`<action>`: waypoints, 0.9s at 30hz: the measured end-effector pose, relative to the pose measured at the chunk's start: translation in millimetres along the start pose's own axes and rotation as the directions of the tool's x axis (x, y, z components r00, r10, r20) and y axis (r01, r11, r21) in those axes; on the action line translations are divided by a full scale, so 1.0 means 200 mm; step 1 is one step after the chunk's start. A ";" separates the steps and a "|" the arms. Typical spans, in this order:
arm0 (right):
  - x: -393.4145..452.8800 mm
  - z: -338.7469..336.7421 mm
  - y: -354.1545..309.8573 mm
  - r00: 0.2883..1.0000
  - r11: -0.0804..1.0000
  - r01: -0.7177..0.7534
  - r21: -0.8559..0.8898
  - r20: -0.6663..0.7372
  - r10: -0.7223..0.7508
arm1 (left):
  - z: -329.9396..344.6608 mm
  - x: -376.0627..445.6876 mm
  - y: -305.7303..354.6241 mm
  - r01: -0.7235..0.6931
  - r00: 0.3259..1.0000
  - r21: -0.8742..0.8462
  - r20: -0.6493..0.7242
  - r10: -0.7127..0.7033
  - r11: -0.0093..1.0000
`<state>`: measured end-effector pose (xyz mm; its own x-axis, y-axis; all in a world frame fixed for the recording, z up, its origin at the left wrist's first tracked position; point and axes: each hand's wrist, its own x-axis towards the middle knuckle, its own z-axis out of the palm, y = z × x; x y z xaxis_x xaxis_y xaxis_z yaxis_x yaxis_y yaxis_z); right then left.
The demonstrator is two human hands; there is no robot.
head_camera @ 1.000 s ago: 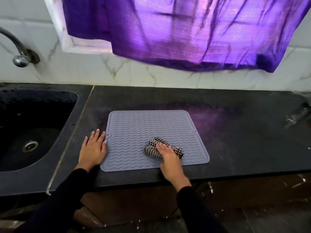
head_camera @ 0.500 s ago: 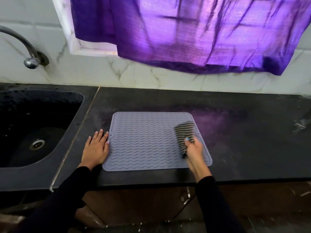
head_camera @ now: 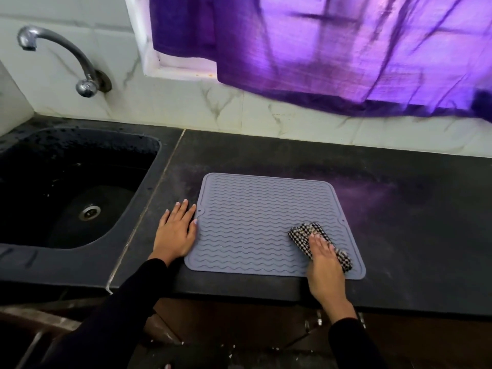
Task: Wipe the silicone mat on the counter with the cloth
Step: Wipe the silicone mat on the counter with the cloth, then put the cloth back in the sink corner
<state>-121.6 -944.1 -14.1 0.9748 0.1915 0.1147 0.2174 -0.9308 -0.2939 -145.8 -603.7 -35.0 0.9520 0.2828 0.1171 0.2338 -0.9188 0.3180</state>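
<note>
The right hand (head_camera: 323,259) lies palm down on the folded checked cloth (head_camera: 306,234), with the fingers nearly straight and pressing it onto the silicone mat (head_camera: 255,222). The cloth is at about 4 o'clock on the mat, near the front right corner, and its two ends show on both sides of the hand. The left hand (head_camera: 175,231) is flat and open, fingers together and straight. It rests on the worktop (head_camera: 412,222) at 9 o'clock of the mat, and the side of the hand touches the mat's left edge, just under the small hole there.

The mat is grey with wavy ridges and lies flat near the front edge of the worktop. Nothing else lies on it.

To the left of the worktop is a black sink (head_camera: 32,262) with a round drain, and drops of water show on its wall. A metal tap (head_camera: 66,51) comes out of the marble-pattern wall above it. At 12 o'clock, a purple curtain (head_camera: 332,49) hangs over a window with a white frame. Both sleeves are dark.
</note>
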 end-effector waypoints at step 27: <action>1.01 0.58 -2.87 0.632 0.055 -0.721 0.691 0.688 -0.358 | -0.93 0.57 -1.45 0.079 0.725 -0.972 0.208 -0.657 -0.221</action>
<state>-44.5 -335.5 68.1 0.5727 0.6681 -0.4749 -0.6561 0.0262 -0.7543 -141.5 -253.8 61.0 0.5777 0.7512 -0.3194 -0.1686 0.4926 0.8537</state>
